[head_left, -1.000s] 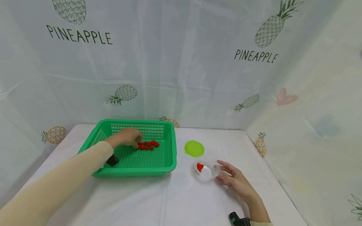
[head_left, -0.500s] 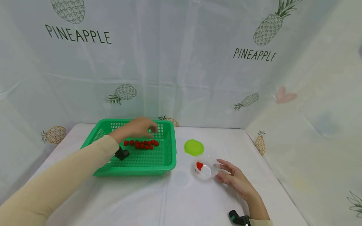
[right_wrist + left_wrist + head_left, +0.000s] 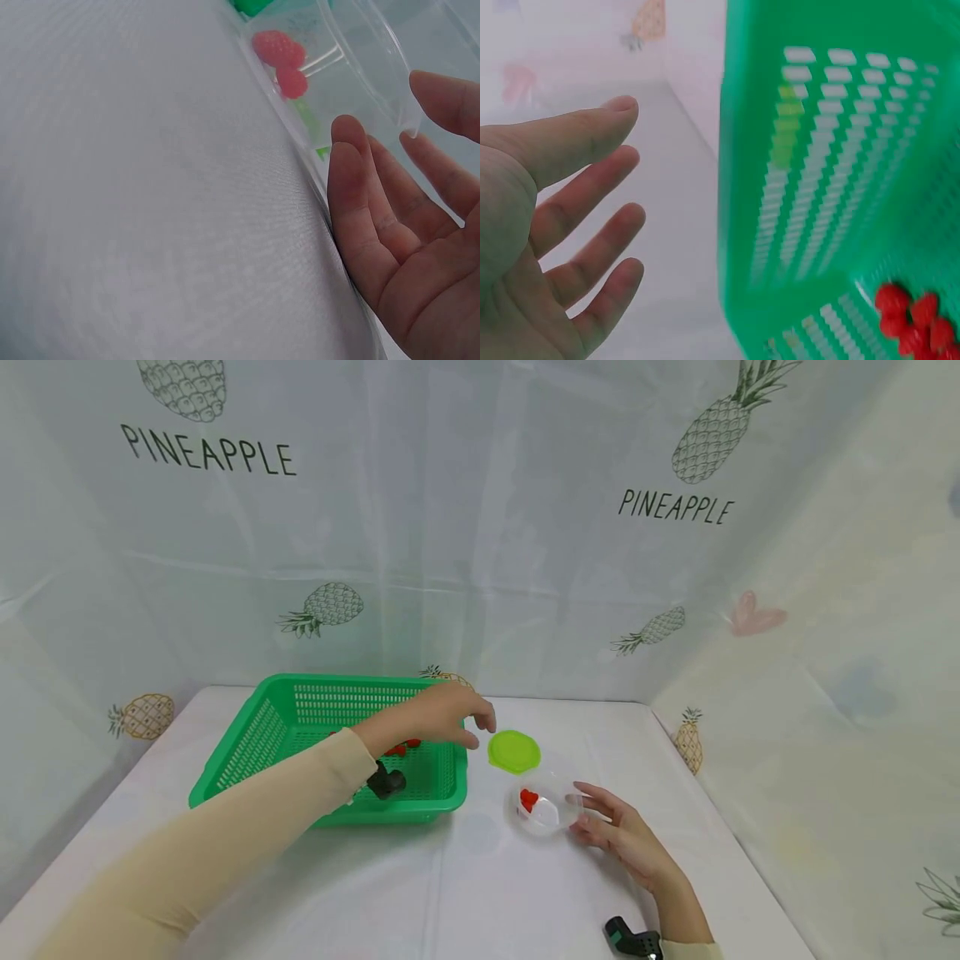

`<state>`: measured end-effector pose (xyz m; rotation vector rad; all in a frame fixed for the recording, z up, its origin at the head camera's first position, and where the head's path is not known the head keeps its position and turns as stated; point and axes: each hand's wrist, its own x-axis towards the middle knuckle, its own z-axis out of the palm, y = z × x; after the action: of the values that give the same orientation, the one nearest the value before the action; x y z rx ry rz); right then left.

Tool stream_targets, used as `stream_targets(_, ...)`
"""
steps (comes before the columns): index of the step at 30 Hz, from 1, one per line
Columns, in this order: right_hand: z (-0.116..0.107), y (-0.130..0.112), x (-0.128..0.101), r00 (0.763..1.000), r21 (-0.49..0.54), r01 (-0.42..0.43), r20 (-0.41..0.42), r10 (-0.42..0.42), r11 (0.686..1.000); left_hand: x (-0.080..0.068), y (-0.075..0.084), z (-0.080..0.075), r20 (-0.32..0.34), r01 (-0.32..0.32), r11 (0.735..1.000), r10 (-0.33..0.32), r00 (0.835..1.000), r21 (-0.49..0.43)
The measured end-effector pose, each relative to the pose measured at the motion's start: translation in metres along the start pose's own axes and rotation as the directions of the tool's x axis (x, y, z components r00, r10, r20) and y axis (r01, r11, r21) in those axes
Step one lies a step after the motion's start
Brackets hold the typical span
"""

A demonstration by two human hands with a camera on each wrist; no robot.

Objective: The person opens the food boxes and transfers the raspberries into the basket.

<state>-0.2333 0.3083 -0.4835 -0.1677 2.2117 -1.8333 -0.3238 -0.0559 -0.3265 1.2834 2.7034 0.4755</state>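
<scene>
My left hand (image 3: 457,714) is over the right rim of the green plastic basket (image 3: 352,681), fingers loosely bent. In the left wrist view the hand (image 3: 577,217) shows nothing between its thumb and fingers. Red raspberry-like berries (image 3: 915,319) lie on the basket floor, partly hidden by my left forearm in the head view. My right hand (image 3: 626,839) holds the right side of a clear round plastic container (image 3: 551,817), thumb and fingers spread about its rim. A small cluster of the same berries (image 3: 281,56) lies inside, at the container's left.
A lime-green lid (image 3: 514,752) lies on the white-covered table (image 3: 375,893), just behind the container and right of the basket. A pineapple-print curtain (image 3: 495,568) hangs behind the table and along its sides. Each wrist wears a black strapped device (image 3: 633,939).
My left hand has lifted from the berries and moved right, from inside the basket to over its right rim. My right hand and the container have stayed in place.
</scene>
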Motion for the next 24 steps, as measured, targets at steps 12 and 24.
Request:
stream_targets(12, 0.0, -0.001, -0.001, 1.0, -0.01, 0.005, 0.004, -0.005, 1.0, 0.037, 0.033, 0.037, 0.059, -0.012, 0.998, 0.015, 0.998, -0.065)
stream_targets(24, 0.001, 0.0, -0.001, 1.0, -0.017, 0.005, -0.003, -0.005, 1.0, 0.06, 0.044, 0.072, 0.11, -0.007, 0.999, 0.012, 0.994, -0.048)
